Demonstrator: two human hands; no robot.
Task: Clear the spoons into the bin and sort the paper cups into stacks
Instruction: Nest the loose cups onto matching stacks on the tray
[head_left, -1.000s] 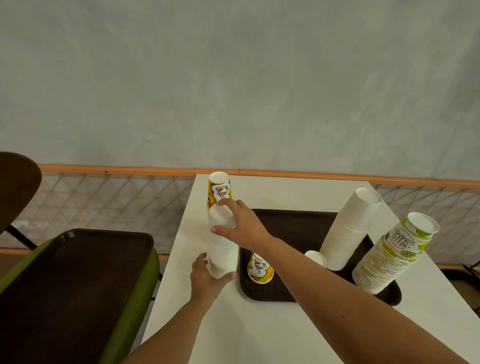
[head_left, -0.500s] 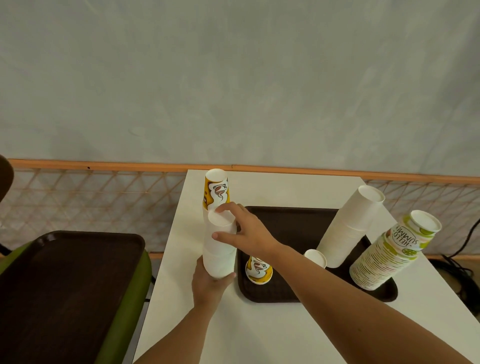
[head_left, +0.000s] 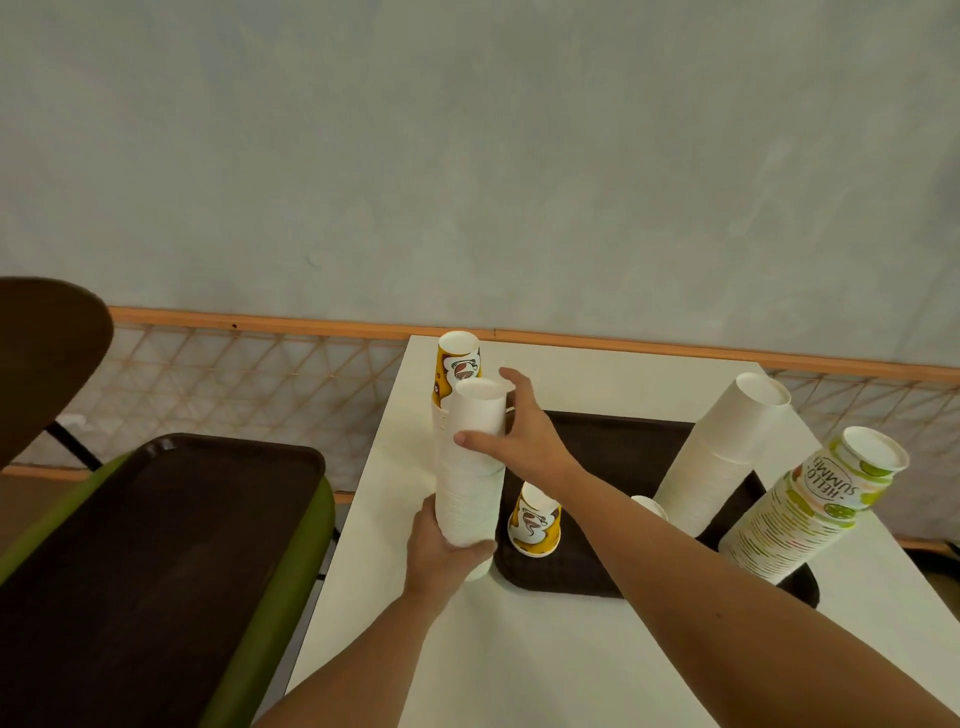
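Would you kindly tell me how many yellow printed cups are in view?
2. The rear yellow cup stands behind the white stack; more may be nested beneath it. The near yellow cup sits upside down on the brown tray.

The near half of the table (head_left: 519, 660) lies bare in front of the brown tray (head_left: 618, 447). The far strip behind the tray is open too, and so is the tray's middle. On the left edge, a white cup stack (head_left: 470, 467) gripped by both hands stands just before a yellow cup stack (head_left: 457, 361). A leaning white stack (head_left: 722, 457) and a green-printed stack (head_left: 810, 512) block the right. A lone yellow cup (head_left: 535, 525) sits beneath the right forearm (head_left: 675, 561).
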